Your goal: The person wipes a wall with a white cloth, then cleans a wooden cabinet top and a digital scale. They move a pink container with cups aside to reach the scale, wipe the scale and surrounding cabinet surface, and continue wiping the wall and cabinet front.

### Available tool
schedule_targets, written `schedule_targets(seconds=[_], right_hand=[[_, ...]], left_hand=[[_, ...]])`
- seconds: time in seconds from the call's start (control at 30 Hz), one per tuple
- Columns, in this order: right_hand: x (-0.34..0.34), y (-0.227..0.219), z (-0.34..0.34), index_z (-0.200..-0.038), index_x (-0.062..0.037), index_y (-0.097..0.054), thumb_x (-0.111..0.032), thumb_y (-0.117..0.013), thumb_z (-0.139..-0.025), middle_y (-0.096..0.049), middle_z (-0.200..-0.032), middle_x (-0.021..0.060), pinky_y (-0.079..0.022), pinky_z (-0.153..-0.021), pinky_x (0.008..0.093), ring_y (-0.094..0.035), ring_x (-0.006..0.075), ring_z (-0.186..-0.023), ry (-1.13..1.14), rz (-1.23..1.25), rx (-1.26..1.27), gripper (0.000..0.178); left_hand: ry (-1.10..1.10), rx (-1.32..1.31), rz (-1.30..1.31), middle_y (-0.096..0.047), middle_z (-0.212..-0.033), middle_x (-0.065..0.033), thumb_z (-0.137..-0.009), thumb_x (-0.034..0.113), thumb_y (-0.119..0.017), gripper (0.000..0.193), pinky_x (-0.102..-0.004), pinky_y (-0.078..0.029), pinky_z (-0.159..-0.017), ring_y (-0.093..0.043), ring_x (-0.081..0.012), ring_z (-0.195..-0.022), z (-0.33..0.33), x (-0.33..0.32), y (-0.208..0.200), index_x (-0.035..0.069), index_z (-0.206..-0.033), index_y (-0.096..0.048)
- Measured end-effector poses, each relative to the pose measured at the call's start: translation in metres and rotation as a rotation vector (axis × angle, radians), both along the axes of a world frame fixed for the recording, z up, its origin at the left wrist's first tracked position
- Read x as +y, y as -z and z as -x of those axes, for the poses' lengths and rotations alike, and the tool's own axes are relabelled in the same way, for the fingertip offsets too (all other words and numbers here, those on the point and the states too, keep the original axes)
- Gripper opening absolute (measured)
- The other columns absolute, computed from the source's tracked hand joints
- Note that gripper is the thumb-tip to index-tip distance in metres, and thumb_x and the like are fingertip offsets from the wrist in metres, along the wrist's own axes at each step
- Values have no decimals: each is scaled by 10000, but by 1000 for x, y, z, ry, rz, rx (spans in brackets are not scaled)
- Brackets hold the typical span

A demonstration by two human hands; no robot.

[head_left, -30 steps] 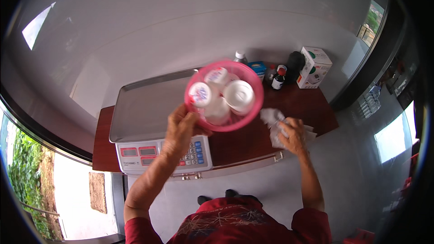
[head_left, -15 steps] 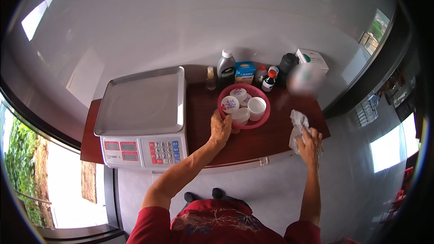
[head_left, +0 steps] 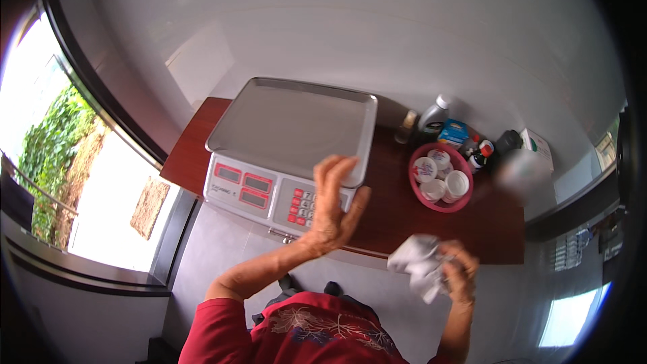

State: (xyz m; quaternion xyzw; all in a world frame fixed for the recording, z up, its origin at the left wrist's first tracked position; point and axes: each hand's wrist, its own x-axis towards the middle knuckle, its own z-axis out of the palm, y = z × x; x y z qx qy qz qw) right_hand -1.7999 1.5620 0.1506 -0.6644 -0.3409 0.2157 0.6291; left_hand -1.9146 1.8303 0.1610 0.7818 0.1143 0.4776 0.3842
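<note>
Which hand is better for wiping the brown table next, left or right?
Probably the right hand: it holds the pale cloth, close to the front edge of the brown table. The left hand holds nothing, fingers spread, in front of the scale.

- scale pan (head_left: 296, 121): smooth metal, kinda satin
- scale body (head_left: 275, 203): pale plastic
- rag (head_left: 419, 264): crumpled cloth, matt
- tabletop (head_left: 486, 234): wood-look, bit glossy
- tub (head_left: 441, 207): plastic
- wall (head_left: 431, 34): smooth, pretty shiny

A crumpled pale-grey cloth (head_left: 416, 263) hangs bunched in the right hand (head_left: 461, 271). Left of it stands a boxy white electronic scale (head_left: 275, 187) with a rectangular metal tray (head_left: 295, 123).
</note>
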Motion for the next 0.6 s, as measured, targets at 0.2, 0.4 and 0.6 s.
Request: schedule_targets(seconds=[0.2, 0.4, 0.6], right_hand=[[125, -88, -13, -1153, 30, -583, -161, -545, -845, -611, -1054, 100, -458, -791, 275, -575, 136, -908, 84, -50, -368, 365], [275, -81, -18, -1165, -10, -577, -221, -621, -853, -548, -989, 155, -452, -855, 347, -563, 271, -919, -37, 247, -808, 379], [366, -42, 45, -1209, -70, -556, -313, -638, -827, -484, -1086, 215, -396, -940, 459, -445, 408, -1071, -188, 661, -874, 460]], left_hand=[[-415, -64, -279, -477, -1211, -140, -837, 40, -555, 319, -348, -441, -862, -467, -246, -1121, 98, 97, -14, 17, -1154, -526], [-673, -65, 36, -530, -1149, -112, -862, 134, -612, 253, -376, -406, -905, -495, -261, -1092, 174, 232, 48, 53, -1098, -569], [-834, 366, -73, -540, -1105, -137, -821, 133, -641, 262, -417, -397, -913, -494, -317, -1057, 262, 346, 100, 76, -1070, -584]])
